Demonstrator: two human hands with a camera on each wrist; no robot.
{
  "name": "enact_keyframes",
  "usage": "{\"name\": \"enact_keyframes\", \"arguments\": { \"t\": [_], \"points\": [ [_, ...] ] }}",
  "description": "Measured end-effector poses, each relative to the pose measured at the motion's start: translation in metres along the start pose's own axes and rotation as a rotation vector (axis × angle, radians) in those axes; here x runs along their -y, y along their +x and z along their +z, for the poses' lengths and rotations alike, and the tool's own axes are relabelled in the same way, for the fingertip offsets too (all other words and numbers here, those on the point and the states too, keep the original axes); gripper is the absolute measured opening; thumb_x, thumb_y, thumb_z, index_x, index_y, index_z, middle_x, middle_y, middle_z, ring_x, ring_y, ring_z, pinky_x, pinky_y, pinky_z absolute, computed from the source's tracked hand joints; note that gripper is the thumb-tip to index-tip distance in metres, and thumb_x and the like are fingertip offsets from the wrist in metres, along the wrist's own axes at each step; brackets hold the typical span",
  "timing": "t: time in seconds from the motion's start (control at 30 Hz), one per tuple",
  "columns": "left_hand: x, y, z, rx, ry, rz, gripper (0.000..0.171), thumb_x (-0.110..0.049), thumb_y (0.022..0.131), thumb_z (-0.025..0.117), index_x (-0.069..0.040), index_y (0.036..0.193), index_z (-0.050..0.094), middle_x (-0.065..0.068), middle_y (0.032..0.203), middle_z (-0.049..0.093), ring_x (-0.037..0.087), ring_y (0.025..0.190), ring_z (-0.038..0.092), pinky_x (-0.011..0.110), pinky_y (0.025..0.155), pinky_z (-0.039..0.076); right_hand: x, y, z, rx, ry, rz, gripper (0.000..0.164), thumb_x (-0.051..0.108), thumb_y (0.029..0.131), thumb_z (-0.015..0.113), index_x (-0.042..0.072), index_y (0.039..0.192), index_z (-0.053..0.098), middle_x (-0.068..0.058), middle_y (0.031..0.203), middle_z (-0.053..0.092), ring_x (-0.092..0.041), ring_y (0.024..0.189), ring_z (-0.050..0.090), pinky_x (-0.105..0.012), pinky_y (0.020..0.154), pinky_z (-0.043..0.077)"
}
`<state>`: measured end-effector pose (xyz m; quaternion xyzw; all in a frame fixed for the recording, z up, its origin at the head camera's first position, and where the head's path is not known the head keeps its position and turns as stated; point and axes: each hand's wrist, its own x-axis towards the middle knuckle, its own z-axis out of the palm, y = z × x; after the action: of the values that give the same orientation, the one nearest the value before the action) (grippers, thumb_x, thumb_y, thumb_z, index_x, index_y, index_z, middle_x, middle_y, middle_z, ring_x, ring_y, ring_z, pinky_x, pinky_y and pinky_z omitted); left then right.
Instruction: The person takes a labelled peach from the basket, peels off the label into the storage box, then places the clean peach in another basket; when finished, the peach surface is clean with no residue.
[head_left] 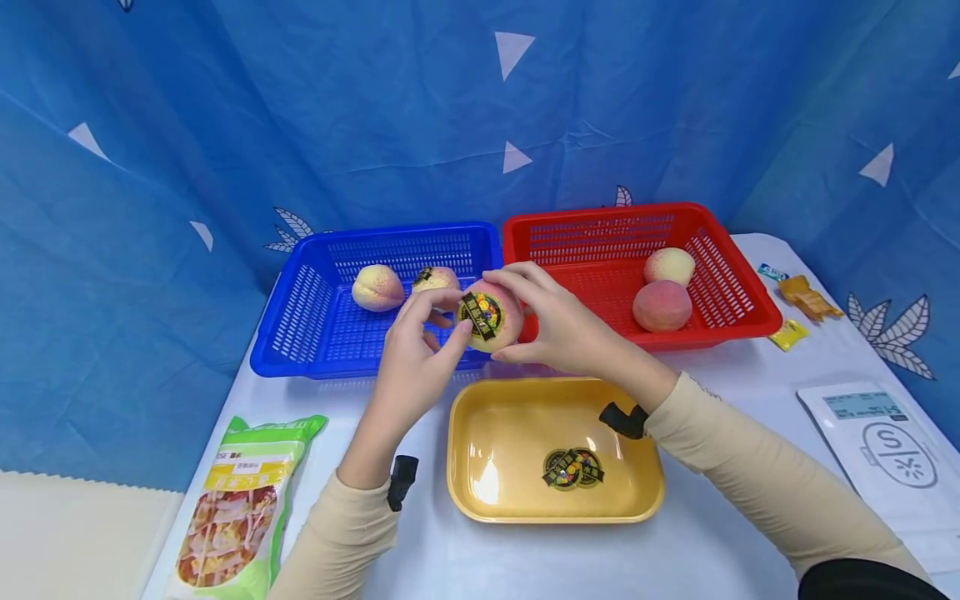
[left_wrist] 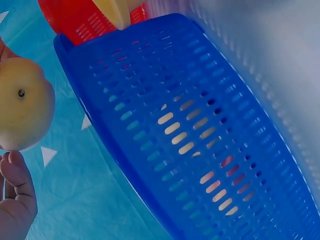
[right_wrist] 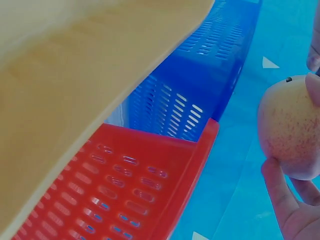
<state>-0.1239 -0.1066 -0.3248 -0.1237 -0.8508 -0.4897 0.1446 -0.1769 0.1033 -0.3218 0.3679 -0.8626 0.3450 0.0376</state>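
White surface (head_left: pixel 431 558) here's got a blue slotted plastic basket (head_left: pixel 326 329), red slotted plastic basket (head_left: pixel 592 283), shiny gold rounded-rectangular tray (head_left: pixel 517 417), green-edged plastic food bag (head_left: pixel 232 521), flat white thing (head_left: pixel 862 446), tiny colourful packets (head_left: pixel 810 297).

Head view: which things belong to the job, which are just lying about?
Probably in the job: held peach, its sticker, other stickers, gold tray, blue basket, red basket, basketed peaches.
Apparently lying about: green food bag, white printed item, small packets.

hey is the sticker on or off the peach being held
On: in the head view, the sticker lies against the peach, with the left hand at its edge. Whether it's fully stuck down, I can't tell.
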Motion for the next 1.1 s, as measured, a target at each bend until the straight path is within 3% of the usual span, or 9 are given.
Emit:
{"name": "enact_keyframes", "arguments": {
  "t": [0.23,0.6,0.7,0.87,0.97,1.1],
  "points": [
    [0.001,0.001,0.004,-0.009,-0.055,-0.009,0.034,-0.009,0.090,0.070,-0.011,0.123,0.061,0.005,0.109,0.063,0.018,0.097,0.060,0.034,0.072,0.052,-0.003,-0.002,0.002,-0.013,0.000,-0.006,0.088,0.025,0.074,0.089,0.018,0.149,0.044,-0.004,0.144,0.045,-0.016,0.131,0.049,-0.034,0.099,0.055],
    [-0.006,-0.001,0.006,0.084,-0.171,-0.071,0.017,-0.008,0.094,0.065,-0.011,0.110,0.068,0.007,0.102,0.061,0.017,0.093,0.059,0.023,0.075,0.053,-0.007,-0.008,0.001,-0.026,-0.057,-0.020,0.086,0.024,0.075,0.088,0.014,0.148,0.044,-0.007,0.144,0.045,-0.020,0.132,0.049,-0.037,0.099,0.055],
    [-0.009,-0.003,0.008,0.089,-0.195,-0.041,0.016,-0.007,0.094,0.065,-0.010,0.109,0.069,0.006,0.101,0.062,0.015,0.092,0.058,0.022,0.075,0.054,-0.008,-0.012,-0.001,-0.039,-0.089,-0.014,0.085,0.024,0.075,0.088,0.014,0.148,0.045,-0.008,0.144,0.046,-0.021,0.131,0.050,-0.037,0.098,0.055],
    [-0.019,-0.013,0.011,0.094,-0.218,0.084,0.017,-0.003,0.092,0.067,-0.008,0.107,0.071,0.004,0.100,0.064,0.014,0.091,0.059,0.022,0.074,0.056,-0.013,-0.019,-0.007,-0.066,-0.119,-0.009,0.086,0.021,0.074,0.089,0.014,0.148,0.045,-0.008,0.144,0.046,-0.023,0.131,0.051,-0.038,0.099,0.055],
    [-0.025,-0.021,0.011,0.174,-0.240,0.109,0.018,-0.004,0.091,0.069,-0.009,0.108,0.072,0.002,0.097,0.065,0.013,0.088,0.061,0.024,0.073,0.057,-0.015,-0.026,-0.014,-0.092,-0.124,0.017,0.087,0.018,0.073,0.089,0.015,0.148,0.045,-0.008,0.143,0.045,-0.024,0.130,0.051,-0.041,0.099,0.055],
    [-0.022,-0.032,0.017,0.360,-0.293,0.027,0.018,-0.007,0.091,0.070,-0.012,0.109,0.072,0.001,0.094,0.067,0.013,0.085,0.063,0.026,0.073,0.058,-0.021,-0.036,-0.026,-0.138,-0.127,0.062,0.088,0.018,0.072,0.090,0.017,0.148,0.044,-0.009,0.141,0.045,-0.025,0.128,0.050,-0.046,0.100,0.054]
  ]
}}
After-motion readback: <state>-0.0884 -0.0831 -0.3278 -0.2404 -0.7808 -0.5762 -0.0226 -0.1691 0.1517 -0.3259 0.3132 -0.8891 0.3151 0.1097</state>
